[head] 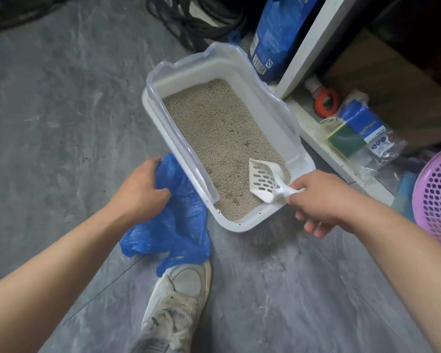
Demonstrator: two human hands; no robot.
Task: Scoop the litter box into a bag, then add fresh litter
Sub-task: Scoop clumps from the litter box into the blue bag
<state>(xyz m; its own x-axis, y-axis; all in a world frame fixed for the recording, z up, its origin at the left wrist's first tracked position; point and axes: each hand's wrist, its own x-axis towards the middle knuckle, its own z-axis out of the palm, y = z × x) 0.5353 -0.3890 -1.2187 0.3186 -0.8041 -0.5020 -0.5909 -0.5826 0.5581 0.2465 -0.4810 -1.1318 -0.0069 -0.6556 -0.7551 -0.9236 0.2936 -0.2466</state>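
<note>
While the crumpled blue plastic bag [173,212] lies on the grey marbled floor [61,110] with its mouth not yet spread, we judge the scooping step to be only just starting. Our left hand [140,186] is closed on the bag's upper edge, fingers curled into the film, and the bag trails back from that hand until its tail rests over the toe of our scuffed white sneaker [178,301].

Just to the right of the left hand, with the bag touching its near side, stands the white rectangular plastic litter box [242,226] with a clear raised rim. It holds a level bed of beige granular litter [214,126]; a few darker spots show in it, though we cannot tell whether they are clumps. Over its near right corner sits the white slotted plastic scoop [262,179], its blade empty and tilted just above the litter. Our right hand [323,200] pinches the scoop's handle between thumb and forefinger, the other fingers loosely curled below it.

Nothing has gone into the bag, as far as we can see. The next move, we think, calls for the blade to dip under the litter and sift, while the left hand pulls the bag's mouth open and holds it close beside the box wall so the load has a short way to travel.

Beyond the right hand, past the far end of the box, a tall blue printed sack [278,34] stands upright, likely the fresh litter, apparently untouched.
</note>
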